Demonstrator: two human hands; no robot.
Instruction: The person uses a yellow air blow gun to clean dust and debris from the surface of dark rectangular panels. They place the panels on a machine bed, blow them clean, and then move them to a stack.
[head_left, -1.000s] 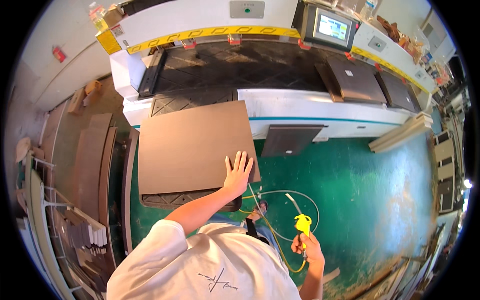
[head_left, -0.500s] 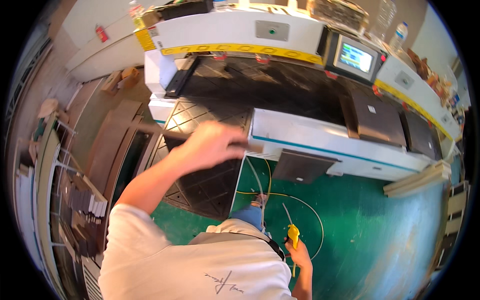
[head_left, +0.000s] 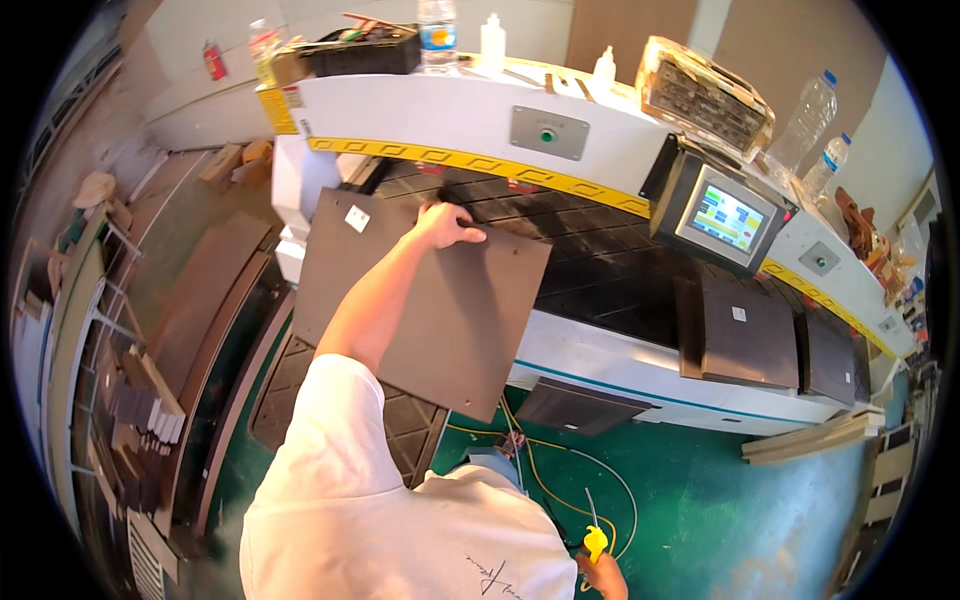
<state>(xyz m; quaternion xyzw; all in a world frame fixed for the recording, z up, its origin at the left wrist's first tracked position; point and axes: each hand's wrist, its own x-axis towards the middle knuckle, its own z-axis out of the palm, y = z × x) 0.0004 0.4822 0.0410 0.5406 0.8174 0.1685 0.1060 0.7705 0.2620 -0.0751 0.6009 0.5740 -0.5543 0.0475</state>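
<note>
Board [head_left: 440, 310] now up at machine [head_left: 600, 130]

The big flat dark brown board [head_left: 440, 310] with a small white sticker near one corner is tilted, its top edge over the black ribbed machine bed [head_left: 600, 270].

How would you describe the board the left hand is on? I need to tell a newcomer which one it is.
Find the long white machine with the yellow strip along its front. At its left end, a big flat brown board lies tilted across the dark bed, with the left hand on its top edge. Unlike the smaller dark boards further right, it carries a small white sticker in one corner.
</note>
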